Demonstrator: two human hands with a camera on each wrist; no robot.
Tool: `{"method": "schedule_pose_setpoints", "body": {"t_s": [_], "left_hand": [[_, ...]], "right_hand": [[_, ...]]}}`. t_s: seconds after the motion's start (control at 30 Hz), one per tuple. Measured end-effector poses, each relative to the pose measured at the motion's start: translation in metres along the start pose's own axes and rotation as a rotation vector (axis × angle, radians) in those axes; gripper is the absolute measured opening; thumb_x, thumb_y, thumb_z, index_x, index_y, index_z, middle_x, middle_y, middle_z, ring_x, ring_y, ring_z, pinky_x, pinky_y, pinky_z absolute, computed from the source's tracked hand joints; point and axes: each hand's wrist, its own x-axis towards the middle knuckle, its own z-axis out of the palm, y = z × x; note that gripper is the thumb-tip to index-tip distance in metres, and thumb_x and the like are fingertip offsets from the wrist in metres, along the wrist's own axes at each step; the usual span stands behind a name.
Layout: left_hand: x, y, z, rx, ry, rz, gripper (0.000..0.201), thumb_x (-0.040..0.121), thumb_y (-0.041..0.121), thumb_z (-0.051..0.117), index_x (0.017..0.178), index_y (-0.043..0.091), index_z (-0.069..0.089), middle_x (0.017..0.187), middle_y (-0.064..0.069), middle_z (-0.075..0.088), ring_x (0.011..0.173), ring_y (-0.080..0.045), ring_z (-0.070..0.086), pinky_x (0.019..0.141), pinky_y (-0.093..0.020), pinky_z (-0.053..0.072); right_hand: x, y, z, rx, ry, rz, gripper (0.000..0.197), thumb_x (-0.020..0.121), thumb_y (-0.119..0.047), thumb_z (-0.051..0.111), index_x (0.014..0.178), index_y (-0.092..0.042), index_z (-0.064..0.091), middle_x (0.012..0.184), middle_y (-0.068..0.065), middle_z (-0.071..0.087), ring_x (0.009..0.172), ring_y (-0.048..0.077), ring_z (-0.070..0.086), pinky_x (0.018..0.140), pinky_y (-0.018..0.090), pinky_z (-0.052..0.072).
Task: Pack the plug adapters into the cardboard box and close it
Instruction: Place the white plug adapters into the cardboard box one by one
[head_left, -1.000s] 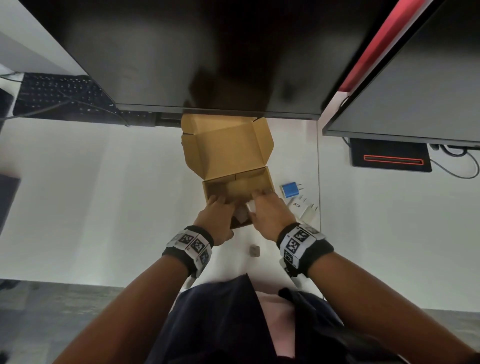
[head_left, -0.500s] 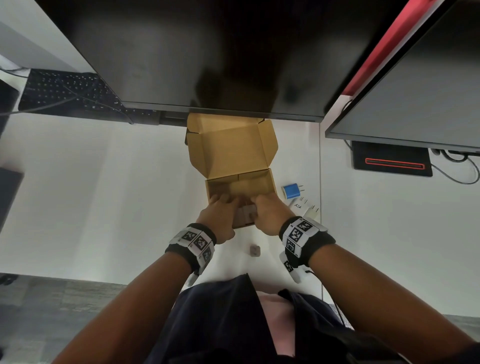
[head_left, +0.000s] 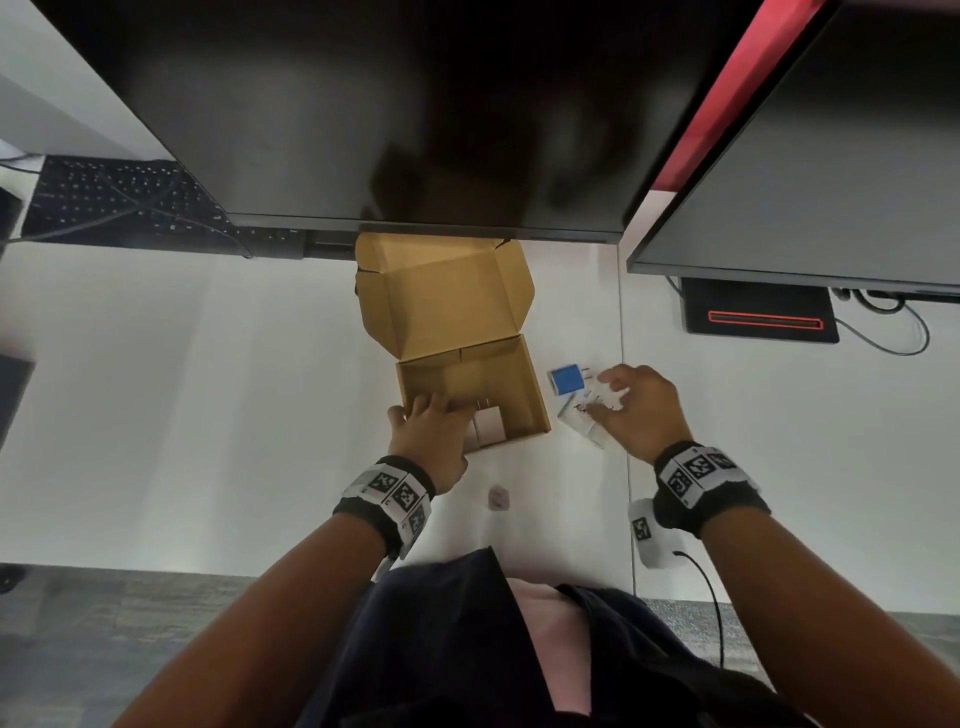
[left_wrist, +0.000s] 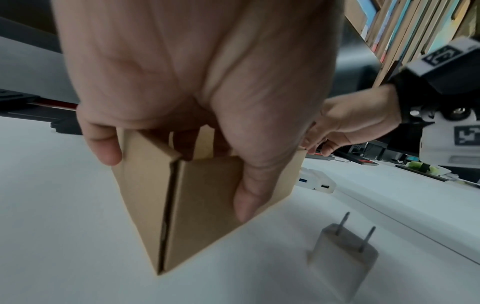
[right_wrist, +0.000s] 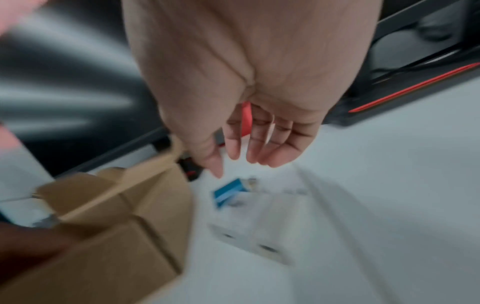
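The open cardboard box (head_left: 524, 395) stands mid-desk, its lid (head_left: 452, 301) tilted back. My left hand (head_left: 431, 431) grips its near-left corner, thumb on the outer wall (left_wrist: 202, 205) and fingers inside. A pale adapter (head_left: 488, 428) lies inside by the front wall. To the right of the box, my right hand (head_left: 639, 405) hovers with relaxed fingers (right_wrist: 233, 144) over a blue adapter (head_left: 566, 379) (right_wrist: 228, 193) and white adapters (head_left: 584, 423) (right_wrist: 249, 234), holding nothing. One small white adapter (head_left: 498, 498) (left_wrist: 342, 253) lies prongs-up on the desk in front of the box.
Two dark monitors (head_left: 395, 114) overhang the back of the white desk (head_left: 208, 389), close above the box lid. A black keyboard (head_left: 119, 202) sits far left, and a black device with a red light (head_left: 763, 314) far right. The desk's near edge is by my body.
My right hand left the box and swung right, over the adapters beside it. The left hand stayed on the box's near-left corner. A pale adapter now shows inside the box.
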Motion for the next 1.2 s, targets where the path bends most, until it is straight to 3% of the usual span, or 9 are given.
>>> {"method": "schedule_pose_setpoints", "body": {"t_s": [0.17,0.33,0.53,0.63,0.8,0.93,1.03,1.13,1.2], "left_hand": [[0.000,0.002,0.001,-0.030,-0.008,-0.020,0.068,0.084,0.019,0.067,0.146,0.034,0.044,0.137,-0.007,0.046,0.128,-0.035,0.042,0.102,-0.051,0.037],[0.001,0.000,0.003,-0.121,-0.037,-0.035,0.071,0.083,0.014,0.064,0.148,0.033,0.043,0.141,-0.007,0.040,0.131,-0.037,0.038,0.097,-0.055,0.050],[0.005,-0.004,0.003,-0.165,-0.044,-0.048,0.074,0.080,0.019,0.069,0.148,0.035,0.046,0.144,-0.004,0.042,0.133,-0.035,0.036,0.099,-0.055,0.049],[0.005,-0.003,0.005,-0.150,-0.043,-0.055,0.073,0.082,0.019,0.068,0.149,0.036,0.044,0.144,-0.006,0.039,0.135,-0.035,0.033,0.102,-0.055,0.047],[0.004,-0.001,0.007,-0.127,-0.044,-0.058,0.070,0.085,0.018,0.065,0.149,0.034,0.042,0.142,-0.010,0.041,0.135,-0.037,0.031,0.104,-0.055,0.044],[0.004,-0.001,0.005,-0.101,-0.047,-0.075,0.066,0.086,0.021,0.066,0.148,0.032,0.044,0.135,-0.011,0.045,0.132,-0.037,0.034,0.100,-0.052,0.045],[0.002,0.001,0.006,-0.073,-0.033,-0.081,0.067,0.087,0.024,0.066,0.149,0.034,0.043,0.129,-0.010,0.047,0.129,-0.036,0.034,0.097,-0.048,0.045],[0.001,0.002,0.005,-0.052,-0.031,-0.092,0.064,0.086,0.023,0.066,0.146,0.031,0.046,0.126,-0.009,0.047,0.126,-0.035,0.033,0.095,-0.047,0.044],[0.002,0.003,0.004,-0.056,-0.037,-0.095,0.063,0.084,0.022,0.066,0.144,0.031,0.048,0.126,-0.009,0.049,0.125,-0.034,0.033,0.093,-0.047,0.044]], "right_hand": [[-0.017,0.034,0.010,-0.047,-0.077,0.037,0.083,0.062,-0.035,0.095,0.134,-0.024,0.056,0.119,0.005,0.049,0.103,0.019,0.053,0.095,0.034,0.049],[-0.018,0.045,0.026,-0.099,-0.020,-0.017,0.065,0.069,-0.021,0.087,0.128,-0.013,0.061,0.111,0.009,0.062,0.089,0.016,0.053,0.082,0.024,0.040],[-0.024,0.048,0.013,0.000,0.185,-0.090,0.046,0.070,-0.014,0.088,0.110,-0.010,0.066,0.100,0.004,0.057,0.080,0.019,0.059,0.068,0.010,0.037],[-0.023,0.032,0.005,0.075,0.311,-0.165,0.045,0.068,-0.008,0.086,0.109,-0.010,0.066,0.104,0.007,0.056,0.078,0.016,0.058,0.069,0.019,0.050],[-0.012,-0.022,0.000,0.189,0.163,-0.285,0.048,0.069,-0.007,0.086,0.112,-0.011,0.065,0.111,0.003,0.056,0.085,0.014,0.063,0.074,0.018,0.055],[-0.003,-0.066,0.015,-0.083,-0.087,-0.503,0.035,0.077,-0.019,0.079,0.110,-0.016,0.067,0.104,0.002,0.063,0.092,0.020,0.059,0.080,0.036,0.053],[0.000,-0.090,0.030,-0.494,-0.200,-0.603,0.024,0.079,-0.020,0.074,0.102,-0.022,0.066,0.102,-0.002,0.066,0.100,0.025,0.052,0.083,0.040,0.042],[0.001,-0.106,0.039,-0.883,-0.237,-0.545,0.012,0.080,-0.006,0.065,0.081,-0.017,0.060,0.090,0.001,0.066,0.103,0.028,0.050,0.084,0.041,0.039],[0.001,-0.113,0.041,-1.000,-0.281,-0.496,0.026,0.081,-0.001,0.060,0.066,-0.015,0.044,0.077,0.003,0.057,0.105,0.030,0.049,0.084,0.041,0.037]]}}
